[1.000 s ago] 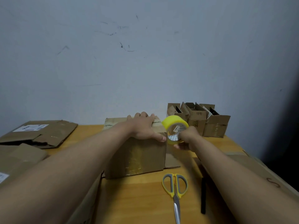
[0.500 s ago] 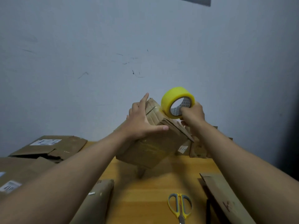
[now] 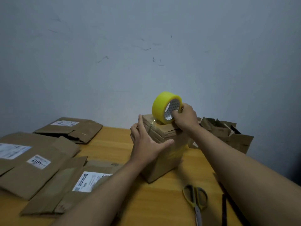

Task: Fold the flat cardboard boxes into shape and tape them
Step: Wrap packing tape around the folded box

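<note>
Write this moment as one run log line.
left hand: steadies box | right hand: holds tape roll on box top | scissors: idle

A scuffed pale grey wall [image 3: 146, 46] rises behind a wooden table [image 3: 162, 204].

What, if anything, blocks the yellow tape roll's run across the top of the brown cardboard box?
Nothing visible. The yellow tape roll, gripped by the right hand, already sits on the brown cardboard box; the left hand steadies its near side.

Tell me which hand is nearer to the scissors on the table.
Left, judging by this view. The left hand presses the box side, up and left of the scissors. The right hand holds the tape roll higher, above the box.
</note>
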